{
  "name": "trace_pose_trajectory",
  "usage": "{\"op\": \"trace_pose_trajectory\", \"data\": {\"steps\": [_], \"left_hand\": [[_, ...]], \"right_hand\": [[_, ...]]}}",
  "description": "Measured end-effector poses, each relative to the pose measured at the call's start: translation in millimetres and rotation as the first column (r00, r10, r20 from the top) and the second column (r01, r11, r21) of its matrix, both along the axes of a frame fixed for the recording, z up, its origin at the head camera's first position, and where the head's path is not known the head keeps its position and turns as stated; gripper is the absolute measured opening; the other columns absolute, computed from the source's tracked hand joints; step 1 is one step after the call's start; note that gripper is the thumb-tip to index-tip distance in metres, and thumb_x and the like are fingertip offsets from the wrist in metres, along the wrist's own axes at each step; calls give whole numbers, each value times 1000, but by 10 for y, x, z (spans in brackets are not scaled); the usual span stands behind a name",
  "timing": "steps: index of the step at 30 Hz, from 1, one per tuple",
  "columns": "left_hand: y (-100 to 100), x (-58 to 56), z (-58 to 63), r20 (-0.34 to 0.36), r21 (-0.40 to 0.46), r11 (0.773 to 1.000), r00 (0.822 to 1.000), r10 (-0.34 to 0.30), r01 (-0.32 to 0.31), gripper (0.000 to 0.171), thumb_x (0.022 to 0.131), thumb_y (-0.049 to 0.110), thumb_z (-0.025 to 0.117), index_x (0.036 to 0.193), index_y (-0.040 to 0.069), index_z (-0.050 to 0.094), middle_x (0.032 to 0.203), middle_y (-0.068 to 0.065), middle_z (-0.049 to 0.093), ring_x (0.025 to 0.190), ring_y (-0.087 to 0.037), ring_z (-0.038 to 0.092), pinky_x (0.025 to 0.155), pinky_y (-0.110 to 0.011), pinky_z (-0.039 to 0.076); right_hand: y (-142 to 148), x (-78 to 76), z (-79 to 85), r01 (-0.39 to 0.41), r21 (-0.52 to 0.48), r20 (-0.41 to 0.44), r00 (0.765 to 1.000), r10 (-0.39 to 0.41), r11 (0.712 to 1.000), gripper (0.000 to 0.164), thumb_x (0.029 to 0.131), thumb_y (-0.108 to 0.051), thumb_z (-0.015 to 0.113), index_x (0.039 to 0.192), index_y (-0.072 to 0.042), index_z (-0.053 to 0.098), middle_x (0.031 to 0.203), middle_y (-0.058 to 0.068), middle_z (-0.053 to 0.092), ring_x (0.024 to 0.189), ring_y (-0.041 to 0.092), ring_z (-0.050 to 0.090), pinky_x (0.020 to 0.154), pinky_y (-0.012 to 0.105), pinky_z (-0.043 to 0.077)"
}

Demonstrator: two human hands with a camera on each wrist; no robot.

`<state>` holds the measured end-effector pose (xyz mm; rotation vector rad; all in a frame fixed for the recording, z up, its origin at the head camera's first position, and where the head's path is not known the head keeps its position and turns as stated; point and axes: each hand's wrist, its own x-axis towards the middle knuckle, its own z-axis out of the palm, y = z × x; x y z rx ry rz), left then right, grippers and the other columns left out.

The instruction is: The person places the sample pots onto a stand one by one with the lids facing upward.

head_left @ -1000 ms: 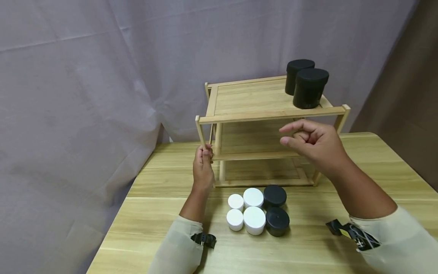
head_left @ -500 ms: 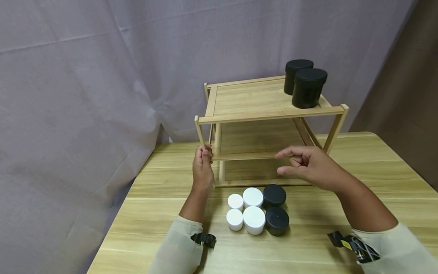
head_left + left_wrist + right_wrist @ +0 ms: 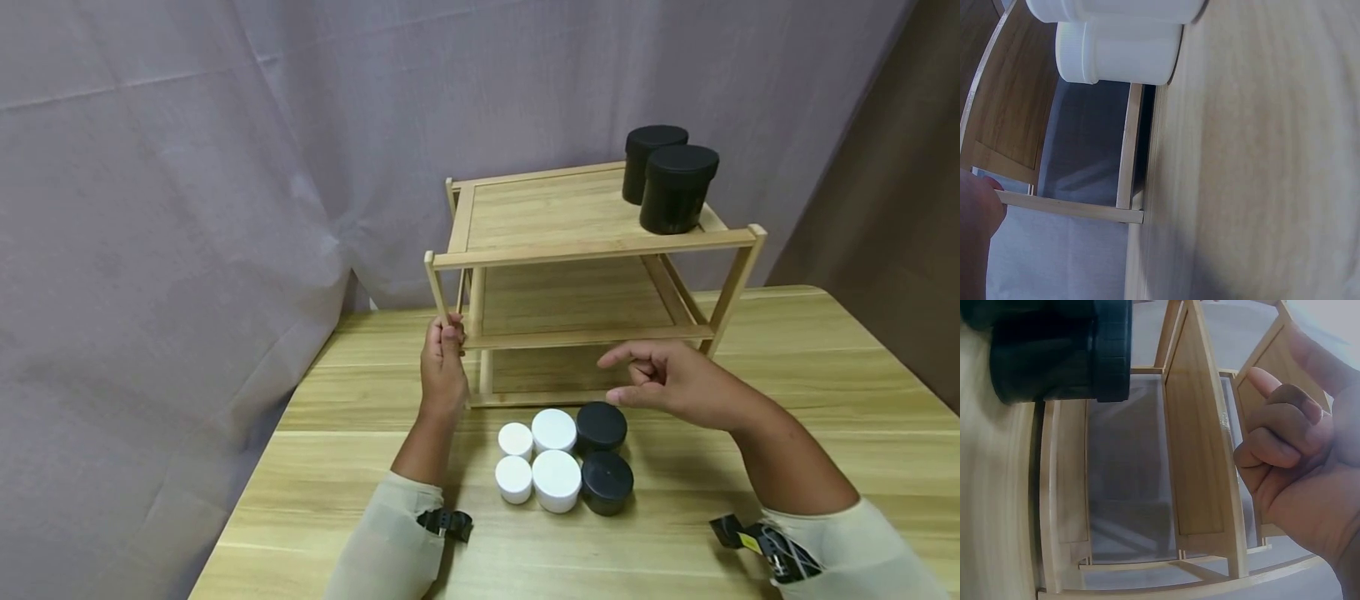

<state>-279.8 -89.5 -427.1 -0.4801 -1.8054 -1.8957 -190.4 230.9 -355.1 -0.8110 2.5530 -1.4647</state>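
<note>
My left hand (image 3: 444,367) grips the front left post (image 3: 437,287) of a three-tier wooden rack (image 3: 547,208). In the left wrist view only part of that hand (image 3: 977,212) shows, at the post. My right hand (image 3: 663,375) hovers in front of the lower shelf, holding nothing. Its thumb and index finger stand apart while the other fingers curl in. Just below and left of it, on the table, are two black lidded jars (image 3: 602,425), beside two larger white jars (image 3: 557,479) and two smaller white ones (image 3: 514,479).
Two taller black lidded containers (image 3: 678,190) stand at the right end of the rack's top shelf. The wooden table (image 3: 337,458) has a grey curtain (image 3: 187,208) behind and to its left. A brown curtain (image 3: 892,217) hangs on the right.
My right hand has come down from just below the top shelf to near the black jars on the table. The left hand keeps its hold on the post.
</note>
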Motion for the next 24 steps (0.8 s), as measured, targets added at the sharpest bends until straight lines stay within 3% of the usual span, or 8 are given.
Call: {"op": "trace_pose_trajectory", "data": {"steps": [7,17,24], "left_hand": [[7,-4,-3,-4,0,1000,1000,-6,6,82,104,62,38,131,-14,53,96,3,48,92,-12,49,84,-24,40],[-12,-22,-17,7,-20,1000,1000,6,-6,85,102,65,38,132,-14,52,97,4,48,94,-12,49,85,-27,40],[-10,-20,-13,6,-10,1000,1000,6,-6,83,104,62,38,132,-14,52,97,4,48,93,-12,49,84,-29,40]], "right_hand": [[51,-9,-49,-8,58,42,999,6,998,41,98,-17,83,135,-3,70,72,-6,41,58,3,35,54,29,40],[168,-55,-97,-52,163,155,988,26,985,65,92,-21,89,146,3,61,72,-7,38,61,4,36,61,27,40],[224,-188,-273,-114,139,205,975,84,984,73,88,-17,92,149,5,58,70,-8,38,60,3,37,59,25,40]]}}
